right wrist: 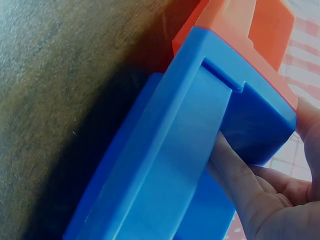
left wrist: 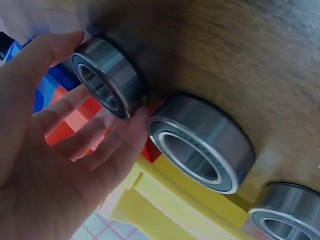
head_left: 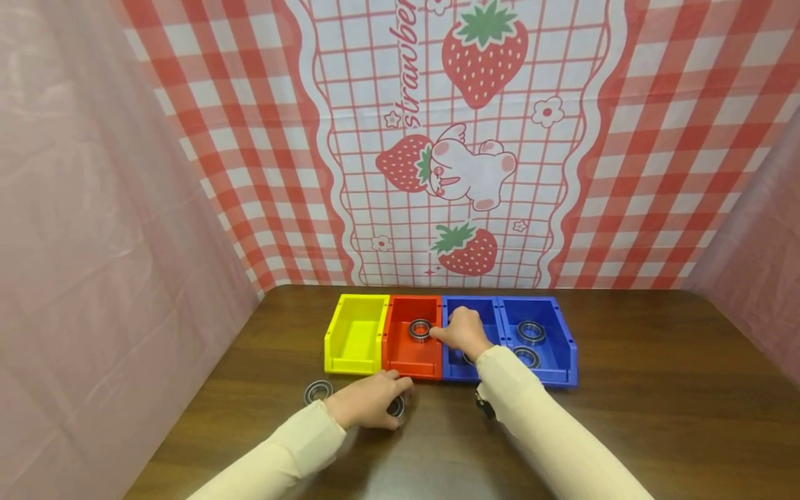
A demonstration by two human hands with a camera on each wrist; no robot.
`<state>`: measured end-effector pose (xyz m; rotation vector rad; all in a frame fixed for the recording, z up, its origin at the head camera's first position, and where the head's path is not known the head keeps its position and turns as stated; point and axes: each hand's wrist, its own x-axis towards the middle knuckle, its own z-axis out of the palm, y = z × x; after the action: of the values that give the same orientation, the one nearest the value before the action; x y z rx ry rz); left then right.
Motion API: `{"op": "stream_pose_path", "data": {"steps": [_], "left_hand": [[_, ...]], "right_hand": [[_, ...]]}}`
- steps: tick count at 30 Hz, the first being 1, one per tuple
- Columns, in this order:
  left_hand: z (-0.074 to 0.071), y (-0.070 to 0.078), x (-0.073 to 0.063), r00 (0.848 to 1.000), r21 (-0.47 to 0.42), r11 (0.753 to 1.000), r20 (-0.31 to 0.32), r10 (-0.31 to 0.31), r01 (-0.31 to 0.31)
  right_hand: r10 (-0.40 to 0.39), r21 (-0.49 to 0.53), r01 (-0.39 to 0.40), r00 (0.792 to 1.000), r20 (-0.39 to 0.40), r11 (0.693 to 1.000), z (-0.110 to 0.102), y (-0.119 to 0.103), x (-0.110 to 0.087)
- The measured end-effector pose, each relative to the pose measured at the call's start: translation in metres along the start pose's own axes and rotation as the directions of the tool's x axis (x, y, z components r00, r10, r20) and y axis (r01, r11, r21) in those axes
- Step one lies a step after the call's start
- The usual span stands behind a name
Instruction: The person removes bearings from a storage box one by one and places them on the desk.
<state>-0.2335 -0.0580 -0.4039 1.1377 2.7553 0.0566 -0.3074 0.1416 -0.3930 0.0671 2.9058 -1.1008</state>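
My left hand (head_left: pixel 369 401) pinches a metal ball bearing (left wrist: pixel 107 75) at the table, thumb on one side and fingers on the other. Two more bearings, a nearer one (left wrist: pixel 200 142) and a farther one (left wrist: pixel 287 212), show beside it in the left wrist view. At the inner blue bin (right wrist: pixel 165 135), my right hand (head_left: pixel 465 331) straddles the wall shared with the red bin (head_left: pixel 412 362): its thumb lies on the red side, its fingers reach inside the blue one. A bearing (head_left: pixel 420 330) lies in the red bin near that thumb. Another bearing (head_left: pixel 467 358) is partly hidden under the right wrist.
The yellow bin (head_left: pixel 355 366) stands leftmost in the row. In the outer blue bin (head_left: pixel 556 377) lie two bearings, one at the back (head_left: pixel 530 332) and one in front (head_left: pixel 527 357). A checked strawberry cloth (head_left: pixel 562 173) hangs behind the wooden table (head_left: pixel 637 389).
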Motion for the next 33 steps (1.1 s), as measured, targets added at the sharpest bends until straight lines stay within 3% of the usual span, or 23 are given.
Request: {"op": "stream_pose_path", "data": {"steps": [6,15,19,24,33], "left_hand": [[-0.008,0.003,0.007,1.000,0.005,1.000,-0.004,-0.019,0.019],[-0.033,0.006,0.026,0.996,0.007,0.997,-0.057,-0.071,0.071],[-0.046,0.001,0.040,0.991,-0.016,0.995,-0.092,-0.101,0.100],[-0.057,-0.006,0.063,0.982,-0.037,0.985,-0.083,-0.170,0.167],[-0.058,-0.016,0.102,0.957,-0.038,0.958,-0.049,-0.287,0.285]], "right_hand": [[-0.011,0.008,0.011,1.000,-0.003,1.000,0.000,0.001,0.001],[-0.034,-0.003,0.034,0.999,0.011,0.999,-0.003,0.004,0.003],[-0.039,-0.016,0.040,0.999,0.032,0.999,-0.005,0.004,0.003],[0.016,0.006,-0.017,0.996,0.086,1.000,-0.006,0.005,0.003],[0.026,0.027,-0.028,0.996,0.082,0.999,-0.005,0.008,0.003]]}}
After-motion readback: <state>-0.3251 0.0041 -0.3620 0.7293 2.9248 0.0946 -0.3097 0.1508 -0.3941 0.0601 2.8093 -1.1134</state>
